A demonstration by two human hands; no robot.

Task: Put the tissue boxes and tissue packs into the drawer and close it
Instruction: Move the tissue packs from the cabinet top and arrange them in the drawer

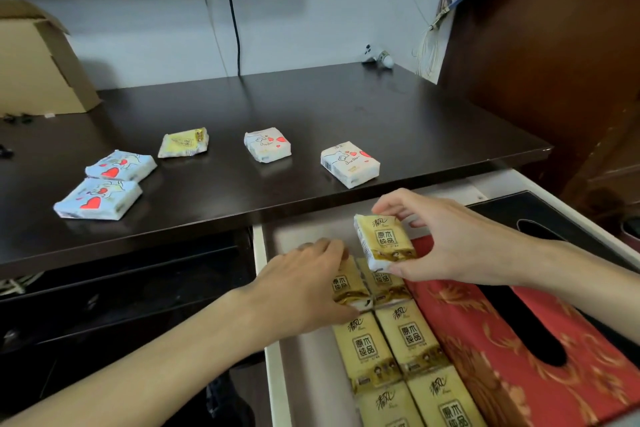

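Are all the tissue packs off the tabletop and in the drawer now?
No, five tissue packs lie on the dark tabletop beyond the open drawer.

Dark tabletop [311, 107]: two blue heart packs [119, 166] [98, 199], yellow pack [183, 142], two white heart packs [267, 144] [349, 164], cardboard box [38, 62].
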